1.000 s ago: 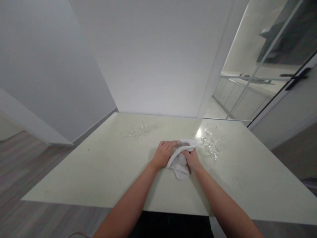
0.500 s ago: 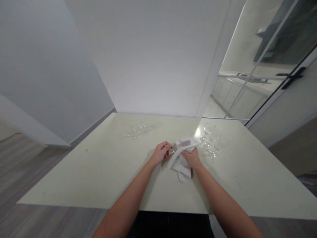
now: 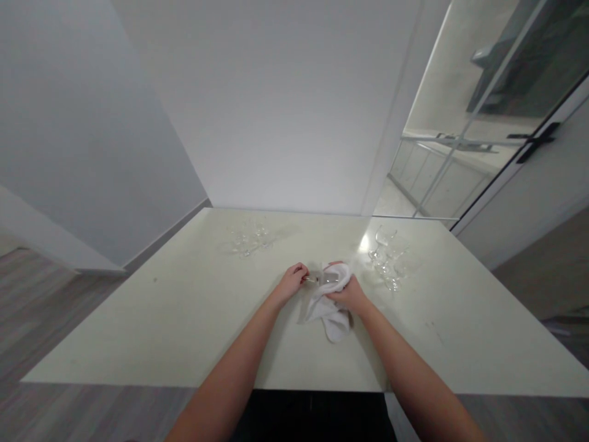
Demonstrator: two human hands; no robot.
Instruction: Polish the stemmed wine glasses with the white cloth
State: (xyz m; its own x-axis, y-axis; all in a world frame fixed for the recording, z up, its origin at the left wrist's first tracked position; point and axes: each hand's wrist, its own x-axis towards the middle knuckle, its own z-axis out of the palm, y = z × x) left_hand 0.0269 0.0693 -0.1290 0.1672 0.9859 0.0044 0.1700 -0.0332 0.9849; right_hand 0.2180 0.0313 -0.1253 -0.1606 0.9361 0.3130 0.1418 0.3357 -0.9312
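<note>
Near the middle of the table, my left hand (image 3: pixel 293 281) is closed around the foot end of a clear stemmed glass (image 3: pixel 329 278). The glass lies sideways in the air, its stem to the left and its bowl to the right. My right hand (image 3: pixel 348 294) is wrapped round a white cloth (image 3: pixel 337 322) that covers the rim end of the bowl. A fold of the cloth hangs down toward the table. How far the cloth reaches inside the bowl is hidden.
The pale table (image 3: pixel 151 331) reaches to a white wall panel at the back. Several clear glasses (image 3: pixel 389 258) stand at the right, close to my right hand. More clear glasses (image 3: pixel 251 239) are at the back left. A glazed door with a black handle (image 3: pixel 538 142) is at the right.
The cloth has shifted toward the rim, and the glass's bowl and stem now show. My left hand has moved slightly left and up. Both hands keep their grip.
</note>
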